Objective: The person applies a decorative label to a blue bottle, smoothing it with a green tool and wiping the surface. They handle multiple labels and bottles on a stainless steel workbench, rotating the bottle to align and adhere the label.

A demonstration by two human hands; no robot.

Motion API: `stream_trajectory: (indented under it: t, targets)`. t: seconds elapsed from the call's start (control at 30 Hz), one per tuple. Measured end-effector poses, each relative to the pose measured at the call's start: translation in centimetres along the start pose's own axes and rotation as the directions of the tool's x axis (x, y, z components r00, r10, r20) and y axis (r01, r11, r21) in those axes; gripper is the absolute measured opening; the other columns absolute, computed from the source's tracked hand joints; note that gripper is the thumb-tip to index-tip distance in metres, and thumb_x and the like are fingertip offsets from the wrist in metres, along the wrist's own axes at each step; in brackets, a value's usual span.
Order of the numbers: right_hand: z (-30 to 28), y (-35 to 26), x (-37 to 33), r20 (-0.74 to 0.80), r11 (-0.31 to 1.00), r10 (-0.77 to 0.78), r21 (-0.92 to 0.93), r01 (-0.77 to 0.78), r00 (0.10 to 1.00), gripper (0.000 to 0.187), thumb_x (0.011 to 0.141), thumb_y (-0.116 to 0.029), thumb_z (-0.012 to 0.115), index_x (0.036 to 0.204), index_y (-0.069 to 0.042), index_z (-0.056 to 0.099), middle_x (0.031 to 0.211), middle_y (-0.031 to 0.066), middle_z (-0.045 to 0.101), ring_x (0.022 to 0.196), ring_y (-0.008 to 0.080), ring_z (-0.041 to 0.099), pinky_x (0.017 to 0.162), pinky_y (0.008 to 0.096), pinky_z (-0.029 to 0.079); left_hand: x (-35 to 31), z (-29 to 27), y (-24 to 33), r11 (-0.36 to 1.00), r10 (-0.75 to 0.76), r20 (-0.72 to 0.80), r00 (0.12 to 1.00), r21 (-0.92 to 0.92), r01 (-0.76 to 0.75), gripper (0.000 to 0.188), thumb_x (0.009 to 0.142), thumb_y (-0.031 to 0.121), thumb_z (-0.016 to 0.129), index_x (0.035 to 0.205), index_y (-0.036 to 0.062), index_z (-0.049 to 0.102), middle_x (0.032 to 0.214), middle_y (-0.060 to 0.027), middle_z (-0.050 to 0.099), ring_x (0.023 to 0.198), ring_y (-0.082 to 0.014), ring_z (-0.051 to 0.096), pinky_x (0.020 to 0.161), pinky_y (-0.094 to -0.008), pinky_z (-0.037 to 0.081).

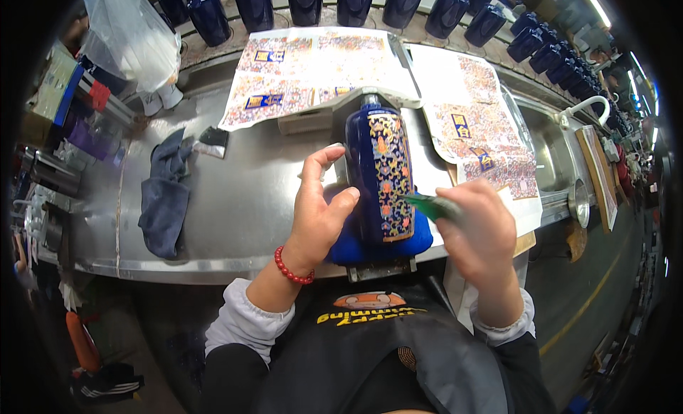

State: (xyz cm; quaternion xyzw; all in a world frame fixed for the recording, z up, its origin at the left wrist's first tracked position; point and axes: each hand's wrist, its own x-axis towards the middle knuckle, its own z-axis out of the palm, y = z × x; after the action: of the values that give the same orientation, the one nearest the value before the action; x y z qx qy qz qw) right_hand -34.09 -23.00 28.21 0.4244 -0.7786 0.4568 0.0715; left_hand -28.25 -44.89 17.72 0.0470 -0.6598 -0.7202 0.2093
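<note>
A dark blue glass bottle lies on a bright blue pad, its neck pointing away from me. A colourful floral decal with a gold border covers its upper face. My left hand, a red bead bracelet at its wrist, is at the bottle's left side with thumb and forefinger spread; whether it touches the glass I cannot tell. In my right hand, blurred by motion, is a green flat scraper. The scraper's tip is at the decal's right edge.
Printed decal sheets lie behind the bottle, and another sheet is at the right. A dark cloth rests on the steel table. Several blue bottles line the far ledge. A sink with a white tap is at right.
</note>
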Motion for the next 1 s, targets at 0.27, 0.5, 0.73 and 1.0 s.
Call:
stream_trajectory:
  t: [0.27, 0.5, 0.73, 1.0]
  targets:
    - [-0.8, 2.7, 1.2, 0.047, 0.948, 0.233, 0.210, -0.238, 0.971, 0.029, 0.089, 0.002, 0.067, 0.118, 0.004, 0.064, 0.106, 0.0071, 0.064, 0.098, 0.0126, 0.059, 0.088, 0.0253, 0.045, 3.3, -0.8, 1.0, 0.998, -0.050, 0.046, 0.998, 0.041, 0.048, 0.050, 0.085, 0.009, 0.064, 0.133, -0.0008, 0.050, 0.132, -0.0122, 0.054, 0.129, -0.0223, 0.048, 0.112, -0.0350, 0.035]
    - [-0.6, 2.3, -0.8, 0.051, 0.844, 0.390, 0.378, -0.380, 0.919, 0.027, 0.091, -0.002, 0.066, 0.118, 0.004, 0.063, 0.109, 0.0063, 0.064, 0.099, 0.0129, 0.060, 0.092, 0.0255, 0.046, 1.6, 0.1, 0.5, 0.997, -0.059, 0.099, 0.993, -0.039, 0.063, 0.074, 0.077, 0.011, 0.069, 0.143, -0.0008, 0.038, 0.140, -0.0163, 0.045, 0.136, -0.0282, 0.039, 0.120, -0.0426, 0.025]
    - [1.6, 0.1, -2.8, 0.017, 0.941, -0.279, -0.196, 0.277, 0.960, 0.046, 0.063, 0.006, 0.073, 0.109, 0.000, 0.070, 0.089, 0.0081, 0.059, 0.068, 0.0220, 0.056, 0.059, 0.0356, 0.044, -0.8, 0.8, 0.7, 0.996, -0.089, 0.121, 0.989, -0.019, 0.092, 0.090, 0.074, 0.009, 0.068, 0.153, -0.0001, 0.027, 0.146, -0.0189, 0.036, 0.139, -0.0301, 0.033, 0.121, -0.0440, 0.022]
    - [3.5, -2.6, -3.2, 0.222, 0.824, -0.342, -0.397, 0.405, 0.913, 0.038, 0.073, -0.014, 0.069, 0.109, -0.002, 0.069, 0.092, 0.0054, 0.058, 0.070, 0.0179, 0.052, 0.072, 0.0362, 0.041, -1.2, 1.0, 0.6, 0.986, -0.095, 0.103, 0.990, -0.125, 0.108, 0.084, 0.076, 0.006, 0.064, 0.152, -0.0014, 0.029, 0.147, -0.0175, 0.037, 0.141, -0.0260, 0.032, 0.121, -0.0405, 0.022]
